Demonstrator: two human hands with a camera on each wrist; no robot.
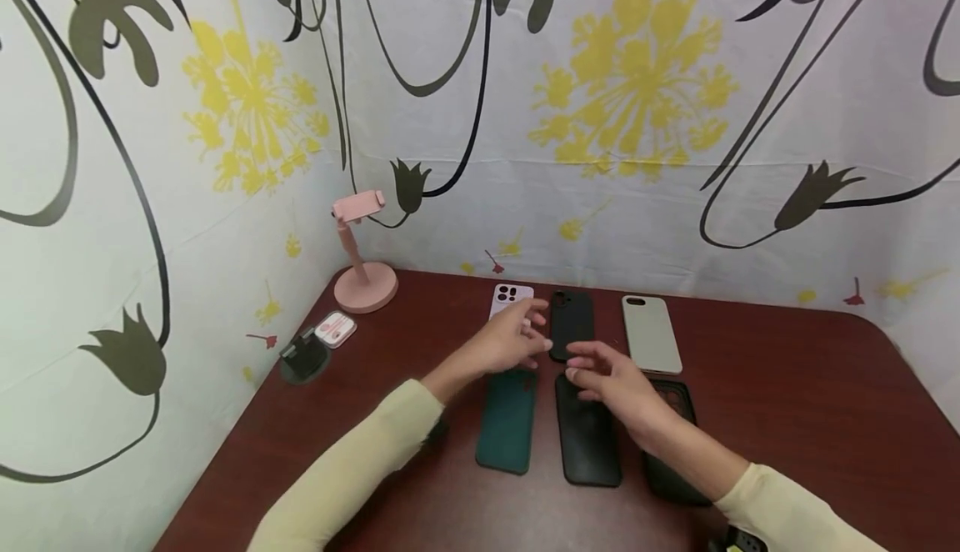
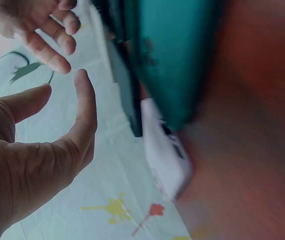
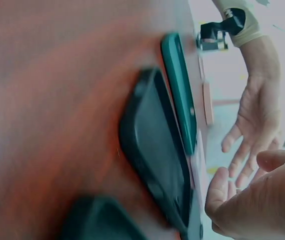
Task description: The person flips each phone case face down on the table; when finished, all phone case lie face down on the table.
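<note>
Phone cases lie in two rows on the dark red table. My left hand (image 1: 506, 342) hovers over the near end of a pale lilac case (image 1: 504, 295), its fingers loosely bent and holding nothing. Before it lies a teal case (image 1: 507, 427), which looms large and blurred in the left wrist view (image 2: 177, 55). My right hand (image 1: 617, 381) is above the far end of a black case (image 1: 588, 444), also holding nothing. A dark case (image 1: 572, 318) and a cream case (image 1: 651, 333) are behind it. Its forearm partly hides another black case (image 1: 667, 477).
A pink phone stand (image 1: 365, 285) rises at the back left. Nearer on that side are a small white square item (image 1: 335, 329) and a dark folded holder (image 1: 304, 356). Patterned cloth (image 1: 450, 118) hangs behind the table. A dark object (image 1: 742, 540) shows at the bottom edge.
</note>
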